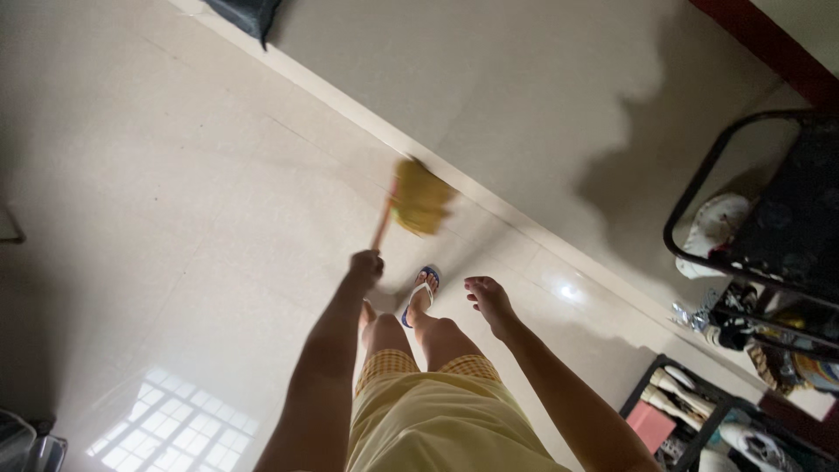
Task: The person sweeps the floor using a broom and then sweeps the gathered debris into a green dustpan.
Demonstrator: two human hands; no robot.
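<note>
Broom (418, 199) sits in my left hand (365, 265): fingers wrapped tight round the top of the orange handle, yellow-green bristle head just ahead of the fist, motion-blurred, down by the pale strip where floor meets wall. I can't tell if the bristles are touching the tiles or just above them.

Right hand (491, 301) is empty, fingers spread and loose, hanging out to the side near nothing, clear of the handle.

Outward from there: one foot in a blue-and-white flip-flop (421, 293) planted just behind the broom head, yellow shorts below it in view. Glossy cream floor (175, 218) with a window reflection near the bottom left. Wall (489, 79) runs diagonally across the top. Black metal rack (743, 253) on the right, holding shoes and oddments, well apart from the broom. Dark bag (246, 16) at the top edge against the wall.

My read on doing the sweep well: single-hand grip at the handle end gives reach but weak control, so keep the wrist firm and strokes short. Hold the bristles flat along the wall edge, pull toward the feet, not sideways toward the rack. Keep the flip-flop foot back from the head. Glossy tiles look slippery, so steady stance.
</note>
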